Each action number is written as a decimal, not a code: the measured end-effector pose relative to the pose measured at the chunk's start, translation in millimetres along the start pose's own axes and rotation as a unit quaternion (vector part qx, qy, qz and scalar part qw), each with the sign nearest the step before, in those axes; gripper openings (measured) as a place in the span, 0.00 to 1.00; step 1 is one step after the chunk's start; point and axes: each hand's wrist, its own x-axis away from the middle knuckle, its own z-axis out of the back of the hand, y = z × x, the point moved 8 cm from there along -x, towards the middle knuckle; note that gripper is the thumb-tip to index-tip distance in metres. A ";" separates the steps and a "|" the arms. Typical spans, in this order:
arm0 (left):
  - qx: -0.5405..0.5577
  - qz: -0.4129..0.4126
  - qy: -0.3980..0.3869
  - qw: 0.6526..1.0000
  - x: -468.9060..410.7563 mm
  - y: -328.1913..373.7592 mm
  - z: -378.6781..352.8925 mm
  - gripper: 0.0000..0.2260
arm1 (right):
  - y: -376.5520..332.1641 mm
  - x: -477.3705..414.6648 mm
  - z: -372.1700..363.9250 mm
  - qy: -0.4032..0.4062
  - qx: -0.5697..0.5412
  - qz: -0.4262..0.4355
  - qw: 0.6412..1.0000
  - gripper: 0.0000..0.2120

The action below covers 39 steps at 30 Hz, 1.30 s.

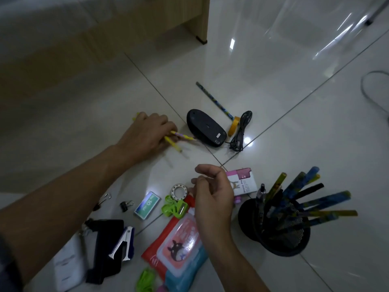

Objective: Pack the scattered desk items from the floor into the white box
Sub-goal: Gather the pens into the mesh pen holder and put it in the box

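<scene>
My left hand [147, 133] lies low on the tiled floor and grips a bunch of yellow pens [179, 140] whose tips stick out to the right. My right hand [212, 199] hovers above the wet wipes pack [179, 245] with loosely curled fingers and holds nothing. Beside the pens lies a black mouse [206, 127], turned upside down, with its coiled cable [240, 131]. A long pencil [212, 100] and a yellow tape roll [233, 125] lie just behind it. The white box is not in view.
A black mesh cup [273, 228] full of pencils stands at the right. Around my right hand lie a pink card box [246, 180], clear tape roll [179, 190], green sharpener [176, 207], staples box [147, 205], binder clips [126, 205] and stapler [124, 243]. A wooden desk leg [200, 17] stands behind.
</scene>
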 end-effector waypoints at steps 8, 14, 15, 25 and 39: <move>0.084 0.102 0.143 0.981 3.3 -14.9 51.5 0.18 | -6.9 5.7 -4.4 -0.020 -0.013 -0.021 0.999 0.14; 0.092 0.038 -0.017 0.995 -116.5 34.3 23.1 0.13 | 10.3 9.1 5.8 -0.016 -0.025 -0.066 0.997 0.15; 0.084 0.032 -0.059 0.994 -132.9 39.9 13.1 0.15 | 13.9 8.9 7.0 -0.018 -0.036 -0.079 0.996 0.14; -0.094 0.002 -0.100 0.991 -131.1 33.8 -7.1 0.10 | 18.4 8.9 8.2 -0.024 -0.092 -0.126 0.987 0.11; 0.146 0.174 -0.108 0.968 88.2 133.4 53.1 0.09 | 16.6 50.5 -33.0 -0.093 -0.179 -0.165 0.965 0.22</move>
